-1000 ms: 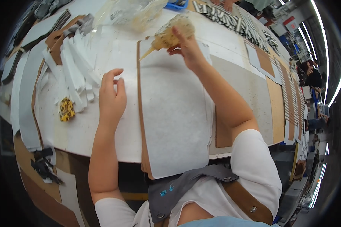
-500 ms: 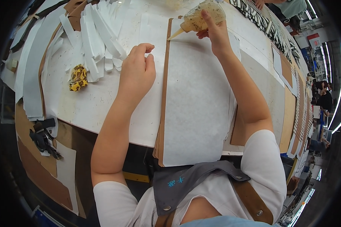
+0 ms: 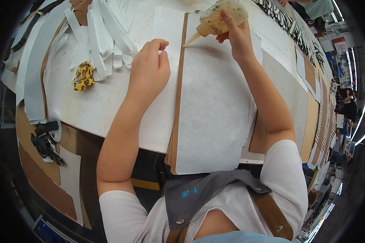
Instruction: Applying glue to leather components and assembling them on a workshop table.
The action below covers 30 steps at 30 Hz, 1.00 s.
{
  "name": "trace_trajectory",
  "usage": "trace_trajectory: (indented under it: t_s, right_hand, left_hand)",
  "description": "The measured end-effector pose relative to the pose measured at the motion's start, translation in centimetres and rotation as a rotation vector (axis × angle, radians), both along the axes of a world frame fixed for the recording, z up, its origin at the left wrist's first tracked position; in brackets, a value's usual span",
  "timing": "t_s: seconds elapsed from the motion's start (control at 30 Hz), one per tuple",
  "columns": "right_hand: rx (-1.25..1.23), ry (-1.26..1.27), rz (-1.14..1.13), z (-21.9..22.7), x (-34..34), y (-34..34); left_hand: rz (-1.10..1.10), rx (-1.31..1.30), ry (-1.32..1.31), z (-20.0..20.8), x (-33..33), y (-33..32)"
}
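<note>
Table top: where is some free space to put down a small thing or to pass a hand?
The bare table between the left hand and the small yellow spotted piece is free. The white sheet between both forearms is also open. It is crowded at the far left, where white strips pile up, and near the glue bottle in the right hand.

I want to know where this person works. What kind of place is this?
Probably a factory workshop. A long worktable holds stacked brown sheets and white strips, the right hand squeezes a glue bottle, and strip lights hang overhead.
</note>
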State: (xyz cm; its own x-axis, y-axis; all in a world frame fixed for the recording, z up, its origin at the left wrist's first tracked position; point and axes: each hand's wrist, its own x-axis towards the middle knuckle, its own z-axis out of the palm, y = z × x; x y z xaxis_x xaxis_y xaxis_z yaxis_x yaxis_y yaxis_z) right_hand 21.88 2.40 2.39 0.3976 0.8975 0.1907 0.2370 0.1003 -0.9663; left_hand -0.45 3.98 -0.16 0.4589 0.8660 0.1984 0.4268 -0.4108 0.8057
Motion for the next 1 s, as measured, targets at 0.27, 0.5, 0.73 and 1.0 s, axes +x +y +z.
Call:
trace_trajectory:
  t_s: [0.27,0.5,0.73,1.0]
  right_hand:
    - [-0.026,0.02,-0.044,-0.1,-0.4,-0.3]
    - [-0.084,0.01,0.0,-0.2,-1.5,-1.4]
    - [-0.106,0.027,-0.005,-0.2,-2.9,-2.8]
    - [-0.098,0.119,0.048,0.1,-4.5,-4.8]
  left_hand:
    - [0.001,-0.01,0.0,-0.1,-0.1,0.0]
    - [0.004,0.022,-0.018,0.0,0.0,0.0]
    - [-0.012,0.056,0.004,-0.5,0.0,0.3]
    - [0.005,0.092,-0.072,-0.4,0.2,0.2]
